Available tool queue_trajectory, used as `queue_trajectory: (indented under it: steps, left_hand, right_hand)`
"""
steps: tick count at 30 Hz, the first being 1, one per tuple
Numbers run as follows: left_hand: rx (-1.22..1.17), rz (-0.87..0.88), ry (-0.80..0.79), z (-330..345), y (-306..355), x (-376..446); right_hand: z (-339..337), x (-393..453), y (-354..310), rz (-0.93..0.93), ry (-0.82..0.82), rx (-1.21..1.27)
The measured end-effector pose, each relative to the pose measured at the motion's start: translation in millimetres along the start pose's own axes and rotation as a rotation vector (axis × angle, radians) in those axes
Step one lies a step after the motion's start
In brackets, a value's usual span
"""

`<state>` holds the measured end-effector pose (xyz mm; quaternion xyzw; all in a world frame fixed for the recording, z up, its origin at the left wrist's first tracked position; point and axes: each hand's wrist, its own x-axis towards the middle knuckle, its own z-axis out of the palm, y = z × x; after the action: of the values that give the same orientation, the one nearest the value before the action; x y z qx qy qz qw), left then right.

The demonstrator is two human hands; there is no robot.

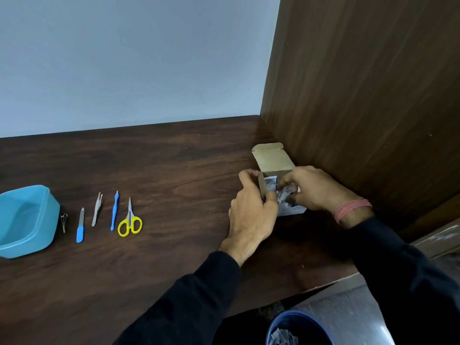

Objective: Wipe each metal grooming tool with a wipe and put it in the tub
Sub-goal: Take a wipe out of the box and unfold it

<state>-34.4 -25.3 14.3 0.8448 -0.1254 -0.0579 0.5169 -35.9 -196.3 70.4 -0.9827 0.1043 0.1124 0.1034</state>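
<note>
Beside small open cardboard box (273, 161), L hand (251, 210) is curling round its side, gripping; R hand (315, 189) is pinching crinkly foil wipe sachet (286, 195) w/ fingertips. Shiny metal tools (104, 215) & glossy blue plastic tub (47, 220) are lying well left of box.

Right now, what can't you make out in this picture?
- Head view: the wipe box interior, hidden by the left hand and right hand.
- Whether the right hand's grip already holds a wipe: blurred.
- The blue tub: cut off by the left edge.
- The tiny metal tool beside the tub: too small to identify.
</note>
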Motion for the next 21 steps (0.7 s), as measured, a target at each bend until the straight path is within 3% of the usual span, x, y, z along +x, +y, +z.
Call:
queue_trajectory:
  steps: [21]
  left_hand:
    - [-0.124, -0.014, -0.027, 8, -19, 6]
  right_hand:
    - [7, 20, -12, -0.101, -0.084, -0.272]
